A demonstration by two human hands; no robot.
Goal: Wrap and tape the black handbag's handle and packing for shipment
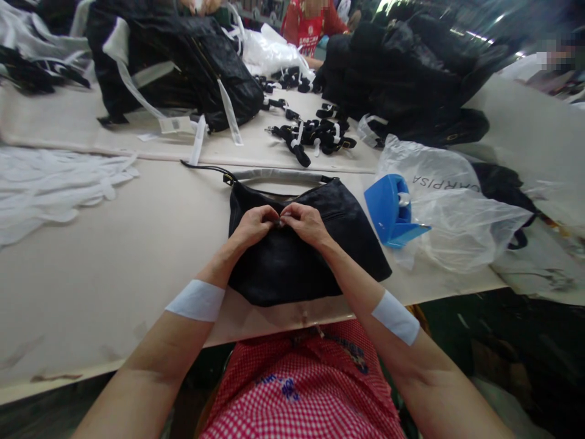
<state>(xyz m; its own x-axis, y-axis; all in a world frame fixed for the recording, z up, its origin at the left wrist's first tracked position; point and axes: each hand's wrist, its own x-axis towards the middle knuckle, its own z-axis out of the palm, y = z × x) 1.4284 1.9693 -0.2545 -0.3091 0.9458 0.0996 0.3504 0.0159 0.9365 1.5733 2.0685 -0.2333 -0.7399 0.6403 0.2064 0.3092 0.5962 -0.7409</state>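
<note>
Had the bag (pixel 283 271) flat on the table (pixel 150 244), near centre, probably for steady support; pinched something small (pixel 278 224), too hidden to identify, with left hand (pixel 256 224) and right hand (pixel 305 222) over its far half.

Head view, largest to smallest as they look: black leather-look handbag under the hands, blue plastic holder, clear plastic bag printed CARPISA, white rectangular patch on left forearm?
1. Black handbag and clear plastic bag: too close to rank
2. Blue plastic holder
3. White patch
</note>
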